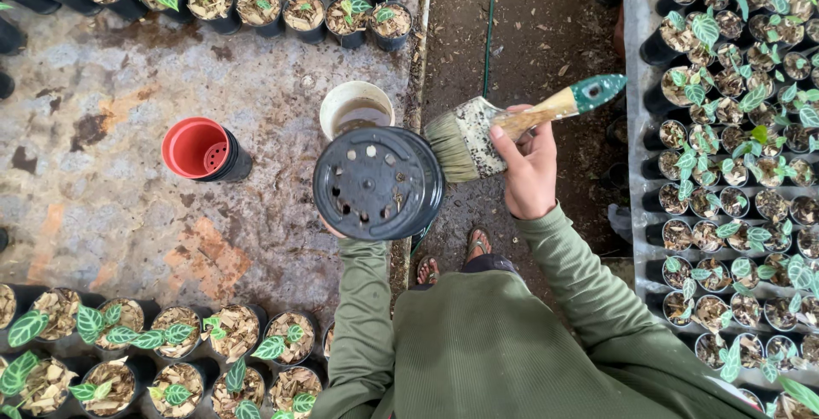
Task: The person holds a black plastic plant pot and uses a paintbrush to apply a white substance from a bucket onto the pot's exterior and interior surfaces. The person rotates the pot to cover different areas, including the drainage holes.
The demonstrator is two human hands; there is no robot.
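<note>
A black plastic pot [378, 183] is held bottom-up in front of me, its holed base facing the camera. My left hand [334, 231] grips it from beneath and is almost wholly hidden by it. My right hand [527, 163] holds a wide paintbrush [499, 125] with a wooden handle and green tip. The bristles touch the pot's right edge.
A white bucket of murky water [356, 106] stands just beyond the pot. A red pot nested in a black one [205, 149] lies on the stained concrete at left. Potted seedlings line the top, the bottom left and a bench at right [734, 171]. A hose [488, 35] runs along the dirt path.
</note>
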